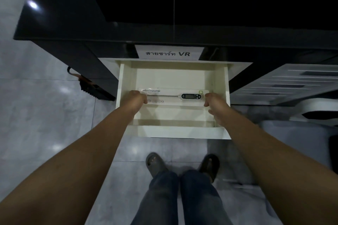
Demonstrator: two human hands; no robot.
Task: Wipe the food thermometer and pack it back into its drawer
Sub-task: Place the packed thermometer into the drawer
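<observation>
A white drawer stands pulled out from under a black desk. Over its inside I hold a long white thermometer package level, with Thai print on it. The food thermometer, with a thin metal probe and a dark digital head, lies inside the package. My left hand grips the package's left end. My right hand grips its right end. Whether the package touches the drawer floor I cannot tell.
A paper label with Thai text and "VR" hangs above the drawer on the black desk. A white slatted unit stands to the right. A dark bag hangs at the left. My feet in sandals stand on grey tiles.
</observation>
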